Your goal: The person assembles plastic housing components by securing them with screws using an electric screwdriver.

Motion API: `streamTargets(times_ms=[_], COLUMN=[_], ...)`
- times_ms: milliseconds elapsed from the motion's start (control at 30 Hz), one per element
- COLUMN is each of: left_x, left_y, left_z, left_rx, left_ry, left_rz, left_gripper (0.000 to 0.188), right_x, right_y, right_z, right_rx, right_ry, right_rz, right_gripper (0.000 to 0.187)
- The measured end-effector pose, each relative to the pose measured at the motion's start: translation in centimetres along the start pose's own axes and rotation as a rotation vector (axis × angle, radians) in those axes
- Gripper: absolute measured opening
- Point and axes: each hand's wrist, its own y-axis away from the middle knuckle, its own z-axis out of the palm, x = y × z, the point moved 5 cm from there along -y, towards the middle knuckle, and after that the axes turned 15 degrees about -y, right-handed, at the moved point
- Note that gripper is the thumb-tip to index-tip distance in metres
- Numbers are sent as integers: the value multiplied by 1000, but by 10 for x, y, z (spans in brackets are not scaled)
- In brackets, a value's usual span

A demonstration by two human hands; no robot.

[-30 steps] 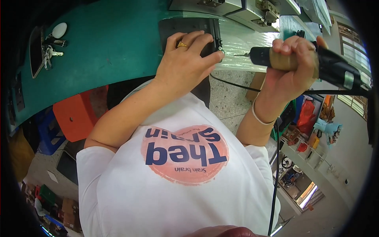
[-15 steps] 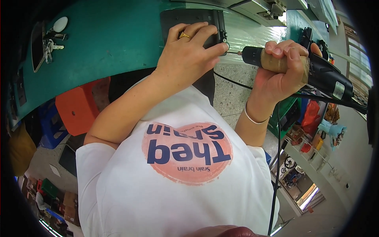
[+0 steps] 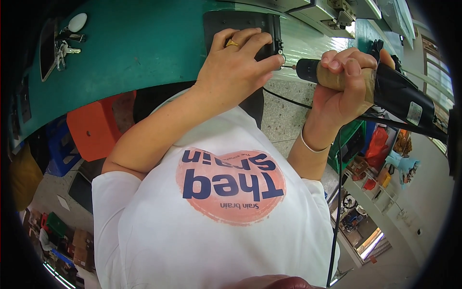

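My left hand rests on a flat black casing at the table's right edge. Its fingers are bent over the top and the thumb presses at the casing's right side, by a small round fitting. A gold ring is on one finger. My right hand is wrapped round an electric screwdriver, black with tan tape about its grip. It is held nearly level, and its thin bit points left to the casing's edge beside my left thumb. Whether the bit sits in a screw is too small to tell.
On the green tabletop, a phone and a bunch of keys lie at far left. Clear film covers the surface at right. Machine parts stand behind. An orange stool is below the table; a black cable hangs at right.
The view has shifted slightly. My left hand and the casing sit a little further right, slightly closer to the screwdriver's nose. Both hands keep their hold.
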Motion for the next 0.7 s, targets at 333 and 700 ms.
streamTargets(times_ms=[333,700], left_x=[0,0], left_y=[1,1], left_z=[0,1], left_rx=[-1,2], left_ry=[16,33], left_rz=[-10,-14], left_gripper=[36,37], right_x=[8,11], right_y=[3,0], right_z=[7,10], right_rx=[-95,-45], right_ry=[-34,42], right_rz=[-8,17], right_gripper=[45,52])
